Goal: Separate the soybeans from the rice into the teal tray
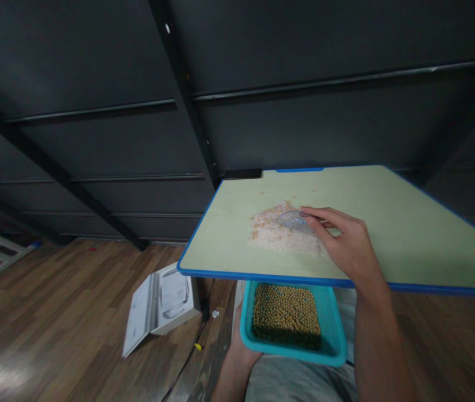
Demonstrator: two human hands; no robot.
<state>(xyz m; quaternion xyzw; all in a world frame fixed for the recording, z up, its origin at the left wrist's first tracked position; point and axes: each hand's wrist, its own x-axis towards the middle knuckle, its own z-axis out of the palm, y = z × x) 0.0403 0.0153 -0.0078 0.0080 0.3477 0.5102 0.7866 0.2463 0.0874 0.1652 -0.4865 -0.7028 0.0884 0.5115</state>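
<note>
My right hand (344, 237) pinches a clear, thin plastic piece (293, 219) between thumb and fingers; its exact kind I cannot make out. The piece touches a spread heap of white rice-like grains (281, 239) on the pale green tabletop (408, 229). Yellowish bits (258, 223) are mixed in along the heap's left and far sides. Below the table's near edge, my left hand (243, 343) grips the left side of a turquoise plastic tub (335, 335), its fingers mostly hidden. Round tan beans (287, 312), like soybeans, fill much of the tub, which is over my lap.
The table has a raised blue edge (262, 274) and a black strip (243, 174) at its far left. An opened white box (174, 298) lies on the wooden floor at left, beside a black cable (193, 349). A dark panelled wall (312, 123) stands behind the table.
</note>
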